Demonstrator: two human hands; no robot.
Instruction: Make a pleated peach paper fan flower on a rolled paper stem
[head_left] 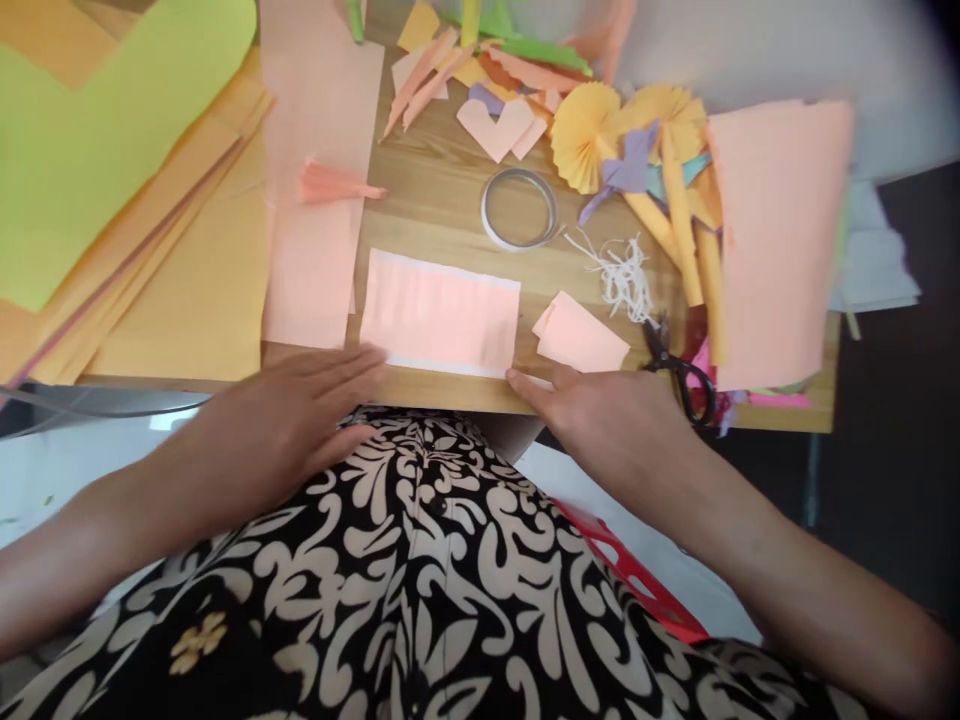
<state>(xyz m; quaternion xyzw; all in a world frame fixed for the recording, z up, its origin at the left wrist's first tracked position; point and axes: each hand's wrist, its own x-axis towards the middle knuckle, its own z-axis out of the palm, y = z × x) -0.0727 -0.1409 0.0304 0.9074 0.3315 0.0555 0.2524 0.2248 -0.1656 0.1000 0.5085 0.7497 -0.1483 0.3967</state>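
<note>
A pink paper rectangle lies flat near the table's front edge, with white strips along its long top and bottom sides. At its lower left corner rest the outstretched fingertips of my left hand. My right hand has its index fingertip at the lower right corner, the fingers extended and holding nothing visible. Just above the right hand sits a small folded piece of pink paper. Black scissors lie beside the right wrist. A roll of tape is on the wood behind the rectangle.
Large yellow, green and pink sheets cover the left side. White string, yellow paper fans, paper hearts and scraps spread across the back right. A pink sheet stands at the right edge.
</note>
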